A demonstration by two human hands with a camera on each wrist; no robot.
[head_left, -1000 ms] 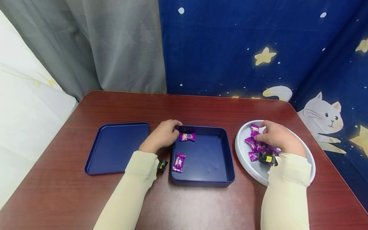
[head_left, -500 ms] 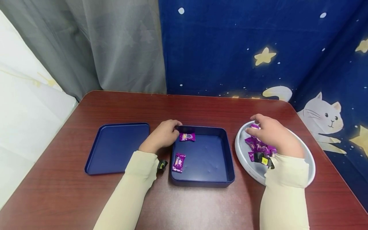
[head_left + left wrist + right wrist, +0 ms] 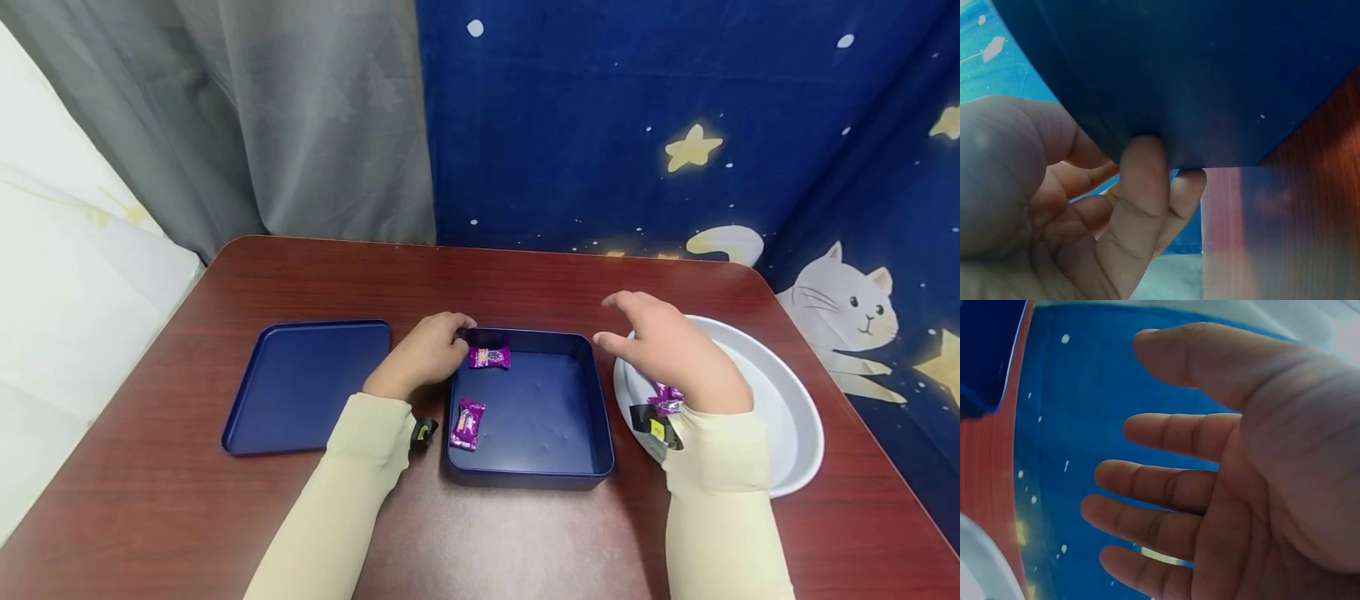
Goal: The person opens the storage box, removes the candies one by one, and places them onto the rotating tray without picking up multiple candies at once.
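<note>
A navy blue rectangular box (image 3: 536, 481) lies open at the middle of the table. Inside are two purple wrapped candies (image 3: 467, 425), both along its left side. My left hand (image 3: 420, 357) grips the box's far left corner; in the left wrist view a fingertip (image 3: 1144, 159) presses the blue wall. Between box and plate, my right hand (image 3: 678, 350) hovers with spread fingers and nothing in it, as the right wrist view confirms. Below it is a white round plate (image 3: 806, 425), where more purple candies (image 3: 665, 398) show partly; the hand and wrist hide the others.
A flat navy lid or tray (image 3: 307, 387) lies left of the box, beside the left forearm. The brown table (image 3: 525, 542) ends at a blue starry curtain (image 3: 570, 125) and a grey curtain (image 3: 337, 125) behind.
My right hand has lifted off the candies on the plate and moved left toward the box, fingers spreading. The left hand, the box and its two candies stay put.
</note>
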